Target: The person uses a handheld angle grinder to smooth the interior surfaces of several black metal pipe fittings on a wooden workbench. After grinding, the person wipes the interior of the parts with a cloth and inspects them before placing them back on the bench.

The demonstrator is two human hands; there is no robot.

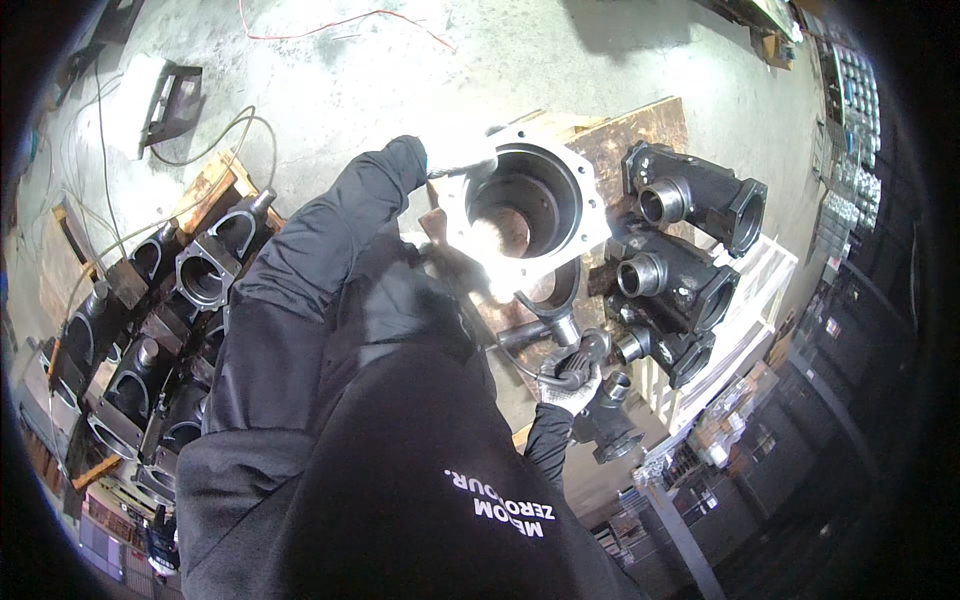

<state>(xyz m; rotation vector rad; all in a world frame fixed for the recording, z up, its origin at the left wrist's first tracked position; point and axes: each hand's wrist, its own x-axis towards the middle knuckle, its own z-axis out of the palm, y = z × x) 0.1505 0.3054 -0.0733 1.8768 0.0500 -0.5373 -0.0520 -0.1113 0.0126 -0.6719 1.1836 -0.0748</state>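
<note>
A large dark cylindrical casting (545, 185) stands with its round bore facing up, and its pale flange carries bolt holes. At the flange's left edge is my left hand (458, 158) in a white glove, touching or very near the rim; glare washes out its fingers. My right hand (573, 393), in a light glove, is closed around a black corded hand tool (582, 362) lower right of the casting. The tool's exact kind is unclear. Just above it a bare metal pipe stub (564, 328) sticks out of a dark fitting.
Several black castings with round pipe necks (665, 203) line the right side. Another group of black castings (205, 278) sits on wood at the left. A worn wooden board (655, 122) lies beneath the work. Cables (262, 118) and a red wire (345, 20) cross the concrete floor.
</note>
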